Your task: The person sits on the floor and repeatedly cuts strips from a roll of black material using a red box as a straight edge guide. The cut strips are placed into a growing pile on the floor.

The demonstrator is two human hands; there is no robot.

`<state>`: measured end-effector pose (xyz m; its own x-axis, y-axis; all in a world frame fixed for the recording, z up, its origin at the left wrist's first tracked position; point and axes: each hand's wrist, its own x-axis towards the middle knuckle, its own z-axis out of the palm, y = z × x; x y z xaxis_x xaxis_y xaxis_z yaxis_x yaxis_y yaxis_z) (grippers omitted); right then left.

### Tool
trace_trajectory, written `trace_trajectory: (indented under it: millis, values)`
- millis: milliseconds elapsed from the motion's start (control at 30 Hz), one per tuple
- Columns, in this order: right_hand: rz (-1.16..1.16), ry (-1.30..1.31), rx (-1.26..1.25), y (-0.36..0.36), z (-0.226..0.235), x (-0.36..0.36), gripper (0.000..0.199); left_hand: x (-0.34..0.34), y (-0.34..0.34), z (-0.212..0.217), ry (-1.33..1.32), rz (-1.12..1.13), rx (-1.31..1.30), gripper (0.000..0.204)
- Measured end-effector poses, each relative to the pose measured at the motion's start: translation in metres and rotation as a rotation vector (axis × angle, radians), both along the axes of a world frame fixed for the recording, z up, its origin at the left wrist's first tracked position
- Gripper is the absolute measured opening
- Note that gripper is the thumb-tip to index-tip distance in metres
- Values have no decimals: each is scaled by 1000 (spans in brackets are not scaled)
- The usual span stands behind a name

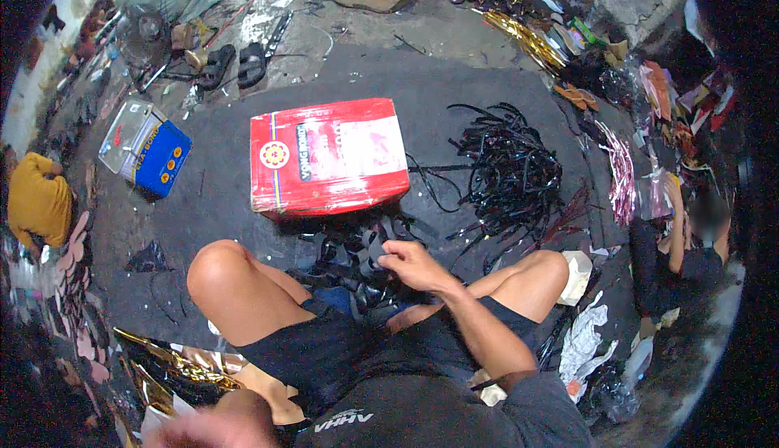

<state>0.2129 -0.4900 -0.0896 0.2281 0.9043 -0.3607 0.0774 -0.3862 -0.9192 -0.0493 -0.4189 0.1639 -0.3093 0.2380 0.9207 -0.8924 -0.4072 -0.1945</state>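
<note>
My right hand is closed above my lap, its thumb and fingertips pinching a dark grey strap piece. Below and around it, a pile of black and grey strap pieces lies between my crossed legs, in front of the red box. At the lower left edge, my left hand is close to the camera and smeared by motion, so its fingers cannot be made out. It is nearest to some gold shiny strips and tan sheets beside my thigh.
A large red carton stands ahead, with a blue-and-clear container to its left. Right of it lies a heap of glossy black strips, then pink strips. Another person sits at far right. Black sandals lie beyond.
</note>
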Motion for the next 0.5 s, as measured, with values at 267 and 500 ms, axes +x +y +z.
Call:
trace_trajectory:
  millis: [267,500]
  values:
    - [267,-139,391,-29,210,25,19,91,20,-30,1543,310,-144,66]
    - [175,-607,728,-7,260,31,14,107,55,4,1929,-177,-220,32]
